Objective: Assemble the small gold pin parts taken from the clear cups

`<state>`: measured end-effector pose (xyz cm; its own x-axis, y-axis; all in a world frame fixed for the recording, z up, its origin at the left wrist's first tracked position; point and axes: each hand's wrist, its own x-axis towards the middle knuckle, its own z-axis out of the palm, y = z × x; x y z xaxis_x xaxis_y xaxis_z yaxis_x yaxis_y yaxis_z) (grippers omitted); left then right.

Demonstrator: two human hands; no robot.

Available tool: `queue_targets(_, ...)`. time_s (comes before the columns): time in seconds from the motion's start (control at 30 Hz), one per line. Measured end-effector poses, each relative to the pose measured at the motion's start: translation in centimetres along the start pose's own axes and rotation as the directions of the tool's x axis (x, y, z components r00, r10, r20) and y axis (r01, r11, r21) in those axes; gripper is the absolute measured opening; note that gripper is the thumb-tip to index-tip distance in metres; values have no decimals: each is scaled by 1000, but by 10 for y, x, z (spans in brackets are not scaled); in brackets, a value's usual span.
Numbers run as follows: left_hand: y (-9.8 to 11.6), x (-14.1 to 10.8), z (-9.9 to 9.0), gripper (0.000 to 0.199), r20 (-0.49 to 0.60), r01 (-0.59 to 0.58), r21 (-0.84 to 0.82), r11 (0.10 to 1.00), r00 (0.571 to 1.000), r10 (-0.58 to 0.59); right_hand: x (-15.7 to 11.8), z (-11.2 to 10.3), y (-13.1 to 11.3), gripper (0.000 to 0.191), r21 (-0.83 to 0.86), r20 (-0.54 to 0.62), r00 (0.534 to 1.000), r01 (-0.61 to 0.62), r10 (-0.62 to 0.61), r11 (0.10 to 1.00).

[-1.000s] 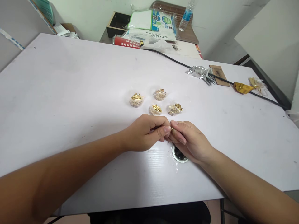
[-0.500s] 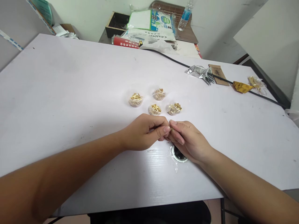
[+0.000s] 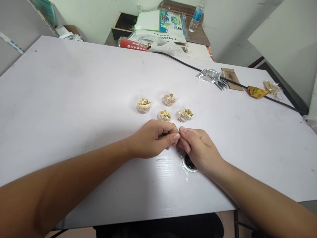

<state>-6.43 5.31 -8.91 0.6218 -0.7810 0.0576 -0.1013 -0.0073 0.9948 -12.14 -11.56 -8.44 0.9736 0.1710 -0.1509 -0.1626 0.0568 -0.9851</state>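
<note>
My left hand (image 3: 157, 138) and my right hand (image 3: 198, 145) meet fingertip to fingertip above the white table. Each is closed in a pinch. Between the fingertips a tiny gold-coloured metal piece (image 3: 181, 136) just shows; most of it is hidden by the fingers. Just beyond my hands stand several small clear cups of gold-coloured metal parts: a left cup (image 3: 143, 106) with long thin pins, a back cup (image 3: 169, 99), a front cup (image 3: 164, 115) with short pieces, and a right cup (image 3: 185, 115).
A round black cable hole (image 3: 190, 162) with a pale ring lies partly under my right hand. A black cable (image 3: 178, 60) crosses the table's back right, past silver foil (image 3: 210, 75), cardboard (image 3: 232, 79) and gold foil (image 3: 257, 92). Behind stands a water bottle (image 3: 197, 16).
My right hand has turned slightly, its fingers curling in more and its lower fingers drawing back to the left. My left hand has barely moved. The cups stay in place.
</note>
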Motion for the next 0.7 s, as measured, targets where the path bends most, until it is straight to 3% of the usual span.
queue_targets(0.17, 1, 1, 2, 23, -17, 9, 1, 1000, 1000, -9, -1, 3, 1, 57, -30, -49, 999, -3, 1, 1000)
queue_targets(0.43, 3, 1, 5, 22, -28, -78, -38, 996, 997, 77, -2, 5, 5, 55, -4, -89, 996, 13, -13, 1000)
queue_targets(0.7, 4, 0, 6, 23, -45, -62, -30, 998, 997, 61, -2, 7, 5, 54, -12, -119, 992, 40, -41, 999)
